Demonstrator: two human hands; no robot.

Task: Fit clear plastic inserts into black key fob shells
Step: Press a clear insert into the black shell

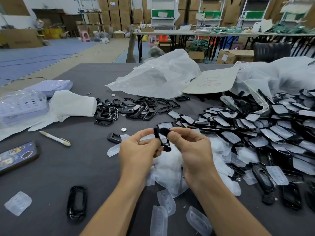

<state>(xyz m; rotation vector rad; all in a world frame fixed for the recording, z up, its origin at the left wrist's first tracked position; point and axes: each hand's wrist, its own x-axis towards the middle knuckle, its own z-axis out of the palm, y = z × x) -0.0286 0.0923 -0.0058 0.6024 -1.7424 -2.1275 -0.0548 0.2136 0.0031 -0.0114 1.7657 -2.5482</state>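
Pinching one glossy black oval key fob shell (163,139), both hands (left (139,151), right (190,147)) hold it between them, long axis pointing away.

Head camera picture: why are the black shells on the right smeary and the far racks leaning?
Head view: the wide-angle lens tilts the far racks; the shell pile blurs toward the right edge; the left hand, right hand and held shell look sharper.

Stacked cardboard boxes (117,14) line the back wall of a warehouse workroom, behind white metal racks (163,12) and a row of folding tables (163,33). Blue foam mats (42,51) cover the floor at left near a pink stool (85,36). A dark chair (271,51) stands beyond the worktop's far right corner.
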